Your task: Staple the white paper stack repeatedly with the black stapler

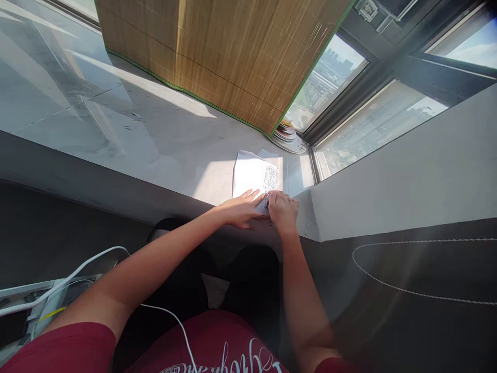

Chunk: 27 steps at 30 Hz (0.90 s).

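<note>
White sheets of paper (250, 168) lie on the sunlit window sill, with dense dark marks, writing or print, down their right side. My left hand (243, 208) rests on the lower part of the paper, its fingers stretched out and apart. Close beside its fingertips, my right hand (282, 210) is closed, knuckles up, over the lower right corner of the sheets. A small dark spot shows between the two hands; what it is, and what the right fingers grip, I cannot make out.
A bamboo blind (225, 57) with green edging hangs over the sill (171, 150). Round plate-like discs (287, 139) are stacked by the window frame. A white wall (407, 171) stands at right. A white cable (89, 261) runs at lower left, and a beaded chain (388, 285) hangs at right.
</note>
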Each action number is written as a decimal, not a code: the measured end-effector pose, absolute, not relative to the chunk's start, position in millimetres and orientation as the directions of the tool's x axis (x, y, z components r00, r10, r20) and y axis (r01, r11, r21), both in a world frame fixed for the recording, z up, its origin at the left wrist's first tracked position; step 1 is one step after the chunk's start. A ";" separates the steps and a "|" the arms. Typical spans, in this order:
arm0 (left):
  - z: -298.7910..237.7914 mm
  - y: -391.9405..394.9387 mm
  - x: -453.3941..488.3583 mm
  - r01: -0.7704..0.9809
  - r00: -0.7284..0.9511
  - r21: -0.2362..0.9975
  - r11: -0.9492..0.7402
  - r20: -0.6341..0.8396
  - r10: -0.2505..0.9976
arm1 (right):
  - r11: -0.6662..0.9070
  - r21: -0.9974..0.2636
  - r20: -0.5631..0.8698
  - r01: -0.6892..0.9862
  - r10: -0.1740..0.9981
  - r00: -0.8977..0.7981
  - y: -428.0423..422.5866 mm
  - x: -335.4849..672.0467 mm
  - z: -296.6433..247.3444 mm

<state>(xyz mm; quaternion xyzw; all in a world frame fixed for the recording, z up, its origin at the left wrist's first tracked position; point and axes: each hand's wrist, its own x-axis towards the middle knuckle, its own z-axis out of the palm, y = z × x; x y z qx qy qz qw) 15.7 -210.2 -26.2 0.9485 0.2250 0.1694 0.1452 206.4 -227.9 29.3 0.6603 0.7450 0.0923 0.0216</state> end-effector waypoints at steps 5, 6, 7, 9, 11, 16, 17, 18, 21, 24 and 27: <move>-22.4 -211.1 15.5 0.401 0.838 0.356 -0.844 0.230 0.495 | 0.055 0.144 0.074 0.988 0.995 -0.066 -226.9 198.1 31.4; -21.8 -211.2 15.5 0.403 0.839 0.357 -0.843 0.225 0.496 | 0.045 0.142 0.063 0.989 0.997 -0.054 -226.8 196.4 32.6; -21.4 -211.1 15.4 0.404 0.840 0.358 -0.842 0.220 0.496 | 0.032 0.140 0.050 0.990 0.998 -0.039 -226.9 194.6 33.8; -21.6 -210.7 15.4 0.407 0.839 0.363 -0.838 0.215 0.500 | 0.011 0.134 0.029 0.991 0.999 -0.015 -227.8 191.1 36.0; -23.5 -210.0 15.6 0.406 0.834 0.374 -0.834 0.220 0.505 | 0.009 0.130 0.033 0.992 0.999 -0.013 -229.0 188.4 36.9; -34.1 -207.0 17.3 0.385 0.810 0.423 -0.820 0.271 0.520 | 0.022 0.077 0.118 0.997 0.993 -0.031 -229.1 186.6 31.0; -36.1 -206.5 17.7 0.381 0.806 0.425 -0.821 0.281 0.520 | 0.026 0.071 0.126 0.997 0.991 -0.035 -228.5 186.2 29.1; -37.6 -206.0 18.0 0.376 0.806 0.423 -0.825 0.290 0.516 | 0.031 0.072 0.133 0.997 0.990 -0.041 -227.9 185.5 27.2; -37.7 -205.4 18.1 0.366 0.815 0.398 -0.841 0.299 0.497 | 0.043 0.089 0.148 0.995 0.987 -0.056 -226.4 181.3 23.4; -32.2 -205.8 16.4 0.378 0.826 0.368 -0.850 0.280 0.489 | 0.054 0.063 0.149 0.997 0.987 -0.062 -225.2 180.7 23.6; -25.7 -206.7 13.7 0.401 0.835 0.350 -0.846 0.240 0.495 | 0.097 -0.129 0.213 0.987 0.975 -0.068 -223.9 197.9 27.4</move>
